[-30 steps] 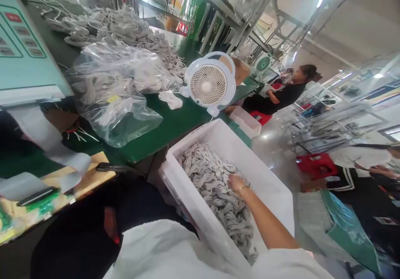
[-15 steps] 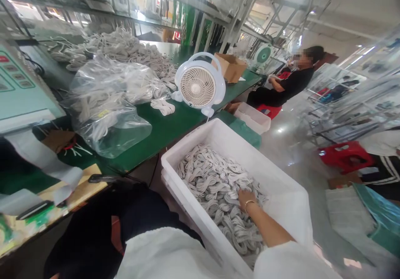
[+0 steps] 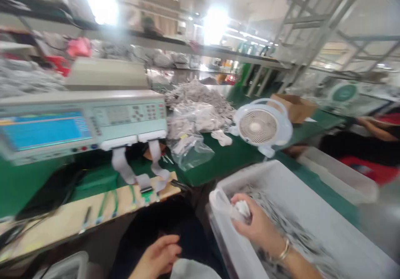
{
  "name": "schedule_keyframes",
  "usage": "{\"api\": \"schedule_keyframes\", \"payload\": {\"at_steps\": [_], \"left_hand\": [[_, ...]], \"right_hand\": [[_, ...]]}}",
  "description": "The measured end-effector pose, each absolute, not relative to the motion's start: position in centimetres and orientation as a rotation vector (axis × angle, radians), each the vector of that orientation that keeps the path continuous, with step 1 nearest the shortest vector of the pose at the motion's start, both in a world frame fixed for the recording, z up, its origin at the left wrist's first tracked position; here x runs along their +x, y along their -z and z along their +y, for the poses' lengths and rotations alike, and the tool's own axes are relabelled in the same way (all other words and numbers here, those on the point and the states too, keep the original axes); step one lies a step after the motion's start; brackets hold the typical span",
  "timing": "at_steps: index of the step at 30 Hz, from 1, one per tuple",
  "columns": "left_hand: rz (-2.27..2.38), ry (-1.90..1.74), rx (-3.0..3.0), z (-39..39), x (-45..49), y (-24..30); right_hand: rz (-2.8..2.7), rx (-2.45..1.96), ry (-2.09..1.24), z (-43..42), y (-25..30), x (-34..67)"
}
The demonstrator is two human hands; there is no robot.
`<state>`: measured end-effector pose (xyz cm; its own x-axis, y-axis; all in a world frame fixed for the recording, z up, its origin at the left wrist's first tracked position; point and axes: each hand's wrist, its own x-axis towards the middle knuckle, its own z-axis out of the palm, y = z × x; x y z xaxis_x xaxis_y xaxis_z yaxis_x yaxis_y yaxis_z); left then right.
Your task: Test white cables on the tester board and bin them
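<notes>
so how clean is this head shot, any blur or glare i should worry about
Head view: motion blur smears the whole frame, worst at the right edge and over the white bin; ceiling lights blow out into glare top centre and top left; the right hand, shut on a white cable bundle, and the left hand are soft-edged; the tester's blue screen shows no readable text; straight racks bow from wide-angle distortion.

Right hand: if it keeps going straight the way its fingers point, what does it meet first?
The right hand, closed on a white bundle, points up-left. It would probably meet the near-left wall of the white bin first; the picture is blurred, so depth is uncertain.
</notes>
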<state>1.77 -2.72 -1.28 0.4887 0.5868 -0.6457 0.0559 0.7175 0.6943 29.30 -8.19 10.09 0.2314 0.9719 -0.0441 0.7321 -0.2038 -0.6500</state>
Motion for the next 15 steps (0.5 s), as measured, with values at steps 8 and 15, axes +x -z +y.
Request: {"api": "schedule_keyframes", "payload": {"at_steps": [8, 15], "left_hand": [[0.734, -0.916, 0.437, -1.1, 1.0, -3.7], [0.809, -0.868, 0.43, -0.4, -2.0, -2.1]], "right_hand": [[-2.037, -1.642, -0.656, -3.3, -7.6, 14.4], [-1.174, -1.501, -1.568, -0.2, -4.3, 14.5]]}}
